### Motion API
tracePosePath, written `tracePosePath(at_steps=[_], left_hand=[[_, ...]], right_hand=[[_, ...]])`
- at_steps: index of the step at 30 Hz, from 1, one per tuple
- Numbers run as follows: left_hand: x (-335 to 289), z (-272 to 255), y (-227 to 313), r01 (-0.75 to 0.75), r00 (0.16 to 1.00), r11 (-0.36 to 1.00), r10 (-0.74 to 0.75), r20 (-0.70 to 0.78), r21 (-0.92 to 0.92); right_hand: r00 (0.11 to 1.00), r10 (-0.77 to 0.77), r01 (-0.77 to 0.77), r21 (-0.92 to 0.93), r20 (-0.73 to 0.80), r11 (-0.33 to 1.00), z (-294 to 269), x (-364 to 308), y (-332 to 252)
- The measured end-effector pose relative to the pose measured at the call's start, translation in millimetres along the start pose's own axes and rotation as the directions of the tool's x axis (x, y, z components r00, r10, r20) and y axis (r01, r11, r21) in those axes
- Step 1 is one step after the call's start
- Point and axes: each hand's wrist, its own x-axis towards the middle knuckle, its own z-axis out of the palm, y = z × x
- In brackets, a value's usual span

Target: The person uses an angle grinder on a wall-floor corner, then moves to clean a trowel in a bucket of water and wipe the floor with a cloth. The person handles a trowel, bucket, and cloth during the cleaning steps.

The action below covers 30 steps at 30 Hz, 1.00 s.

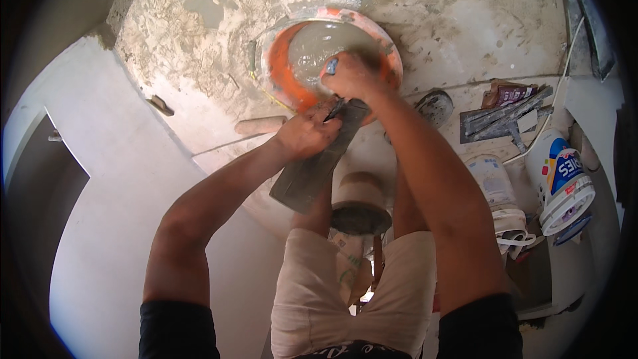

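A flat rectangular plastering trowel (308, 178) is gripped in my left hand (309, 134), its grey-smeared blade slanting down toward my knees. My right hand (354, 80) is closed just above it, over the near right part of an orange bucket (282, 70). A blue-grey handle end (332, 66) pokes out of the right fist; the rest of that tool is hidden or blurred. Wet grey plaster (325, 46) fills much of the bucket, whose rim is crusted. The trowel's upper end lies by the bucket's near edge, close to both hands.
Between my legs stands a round container (361, 209). Right of the bucket are a round dirty container (435, 108) and several flat tools (502, 119). White pails (561, 183) stand farther right, near a pale cable (568, 60). A roller-shaped piece (259, 125) lies left of my hands.
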Motion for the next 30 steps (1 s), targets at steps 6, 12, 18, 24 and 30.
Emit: tracePosePath(at_steps=[6, 12, 18, 24, 30], left_hand=[[-12, -10, -16, 0.053, 0.995, 0.993, -0.061, 0.074, 0.105], [-12, -8, -38, 0.162, 0.978, 0.971, -0.182, 0.105, 0.176], [-10, -12, -29, 0.205, 0.979, 0.975, -0.206, 0.000, 0.087], [0, -13, -41, 0.598, 0.791, 0.666, -0.579, 0.197, -0.446], [-14, 16, -60, 0.504, 0.818, 0.548, -0.550, 0.166, -0.668]], right_hand=[[0.955, -0.191, 0.087, -0.396, -0.229, 0.914, -30, 4, 24], [0.859, -0.466, 0.428, -0.201, -0.212, 0.881, -8, -51, 25], [0.804, -0.459, 0.415, -0.195, -0.377, 0.889, 6, -41, 52], [0.786, -0.324, 0.374, -0.013, -0.527, 0.927, 15, -44, 48], [0.712, -0.614, 0.652, -0.002, -0.342, 0.758, 12, -163, -11]])
